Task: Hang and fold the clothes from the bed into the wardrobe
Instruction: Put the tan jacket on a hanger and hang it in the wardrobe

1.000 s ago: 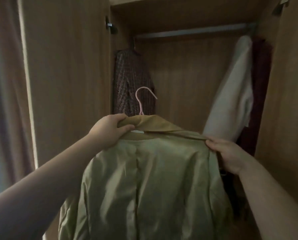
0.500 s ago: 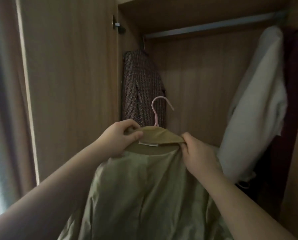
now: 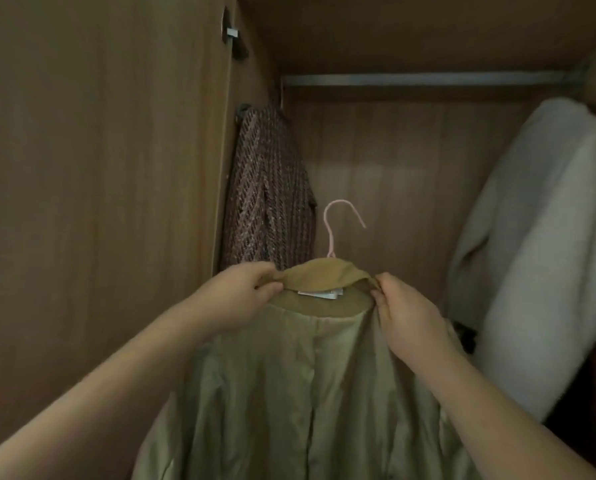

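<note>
The brown wood-grain wardrobe door (image 3: 99,168) is standing open at the left, giving free reach to the hanging space. Just inside, a dark reddish woven jacket (image 3: 268,202) is hanging at the far left end of the grey metal rail (image 3: 428,79), so the middle of the rail is lying bare. The left hand (image 3: 241,296) is pinching the left end of the collar of the olive-tan coat with glossy green lining (image 3: 307,393), thumb on top and fingers curled under. The thin pink hanger (image 3: 341,223) is rising out of the collar, its hook sitting well below the rail and not yet on it. The coat is being held up before the open wardrobe, lining facing the camera, its body hanging between the forearms. The right hand (image 3: 404,313) is clamping the collar's right end likewise, probably to keep the shoulders seated on the hanger during the lift. At the right an off-white fleecy coat (image 3: 549,254) is hanging, leaving a gap that looks meant for this coat.
</note>
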### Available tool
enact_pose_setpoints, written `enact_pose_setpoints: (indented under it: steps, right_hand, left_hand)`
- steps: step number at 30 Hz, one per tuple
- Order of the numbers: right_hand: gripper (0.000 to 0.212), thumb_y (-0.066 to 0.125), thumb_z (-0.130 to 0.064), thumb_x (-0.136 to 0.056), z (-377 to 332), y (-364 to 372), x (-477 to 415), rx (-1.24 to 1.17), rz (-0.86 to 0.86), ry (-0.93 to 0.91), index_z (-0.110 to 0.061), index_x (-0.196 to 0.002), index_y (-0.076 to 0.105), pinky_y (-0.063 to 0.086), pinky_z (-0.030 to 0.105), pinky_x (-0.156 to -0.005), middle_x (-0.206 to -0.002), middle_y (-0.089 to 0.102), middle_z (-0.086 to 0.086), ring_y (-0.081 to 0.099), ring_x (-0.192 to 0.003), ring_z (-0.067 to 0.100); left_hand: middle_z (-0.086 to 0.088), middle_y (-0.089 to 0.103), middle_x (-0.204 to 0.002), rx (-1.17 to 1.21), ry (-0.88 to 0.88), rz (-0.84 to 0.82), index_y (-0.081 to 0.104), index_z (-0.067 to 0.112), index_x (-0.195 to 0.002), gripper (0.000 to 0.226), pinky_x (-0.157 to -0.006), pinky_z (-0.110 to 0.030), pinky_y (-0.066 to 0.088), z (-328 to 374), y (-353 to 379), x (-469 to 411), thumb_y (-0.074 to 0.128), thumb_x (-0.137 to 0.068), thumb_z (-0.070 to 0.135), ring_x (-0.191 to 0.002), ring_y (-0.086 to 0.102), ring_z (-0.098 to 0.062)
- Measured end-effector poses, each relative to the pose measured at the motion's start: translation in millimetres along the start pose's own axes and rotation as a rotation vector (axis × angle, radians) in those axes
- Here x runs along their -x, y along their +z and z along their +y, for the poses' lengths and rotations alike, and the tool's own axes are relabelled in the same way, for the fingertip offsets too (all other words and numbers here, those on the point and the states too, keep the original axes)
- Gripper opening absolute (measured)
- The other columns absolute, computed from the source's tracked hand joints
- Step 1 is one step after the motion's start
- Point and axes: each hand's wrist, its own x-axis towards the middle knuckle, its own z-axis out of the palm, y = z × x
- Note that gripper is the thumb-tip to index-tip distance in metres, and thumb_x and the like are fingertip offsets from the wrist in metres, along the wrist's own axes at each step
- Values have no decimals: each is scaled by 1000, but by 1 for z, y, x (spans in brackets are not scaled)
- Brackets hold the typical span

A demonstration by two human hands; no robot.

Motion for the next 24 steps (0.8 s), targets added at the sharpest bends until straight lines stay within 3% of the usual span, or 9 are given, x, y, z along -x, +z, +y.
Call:
enact_pose_setpoints:
  steps: [5, 7, 10, 13, 15, 18, 24]
  right_hand:
    - [15, 43, -32, -100, 3, 27, -40, 18, -12, 62, -20, -91, 46, 47, 43, -70, -87, 58, 1, 58, -85, 27]
    - [12, 43, -30, -100, 11, 35, -53, 29, 14, 48, -22, -103, 52, 47, 40, -74, -96, 60, -1, 58, -93, 25]
    - [30, 39, -28, -96, 31, 47, -73, 129, 95, -14, -23, -122, 54, 43, 39, -74, -101, 59, 0, 56, -92, 27]
    - [50, 37, -24, -89, 40, 65, -91, 249, 135, 58, -28, -138, 48, 41, 43, -79, -110, 56, 3, 53, -98, 30]
    - [61, 38, -25, -85, 30, 78, -103, 175, 204, 108, -29, -147, 42, 41, 47, -93, -132, 52, 6, 48, -117, 30]
    - [61, 38, -35, -93, 3, 102, -122, 8, 264, -1, -32, -153, 32, 30, 50, -114, -156, 36, 2, 34, -141, 28]
    - [65, 36, -46, -95, -8, 171, -187, -64, 231, -84, -34, -156, 22, 18, 61, -117, -165, 19, -1, 17, -151, 26]
  left_hand:
    - [8, 53, -73, -184, 32, 218, 39, 24, -80, 30, -63, -36, 46, -19, 12, -41, 49, -96, 48, -80, 60, -23]
    - [8, 50, -74, -251, 43, 297, 40, 24, -83, 28, -59, -35, 41, -25, 11, -52, 46, -96, 48, -82, 61, -25]
    - [9, 47, -72, -295, 35, 416, 45, 24, -86, 26, -56, -34, 31, -32, 9, -68, 46, -97, 47, -79, 61, -25]
    - [9, 42, -68, -328, 32, 470, 42, 24, -84, 26, -54, -34, 28, -35, 11, -90, 47, -97, 47, -76, 61, -25]
    - [8, 41, -67, -355, 23, 490, 40, 25, -82, 27, -54, -34, 28, -36, 13, -106, 48, -97, 46, -77, 61, -24]
    - [5, 53, -74, -413, 11, 538, 43, 23, -84, 27, -54, -34, 29, -37, 16, -130, 49, -96, 47, -81, 63, -25]
    - [1, 64, -83, -543, -93, 597, 42, 23, -84, 30, -57, -34, 34, -38, 7, -179, 47, -95, 51, -85, 65, -26]
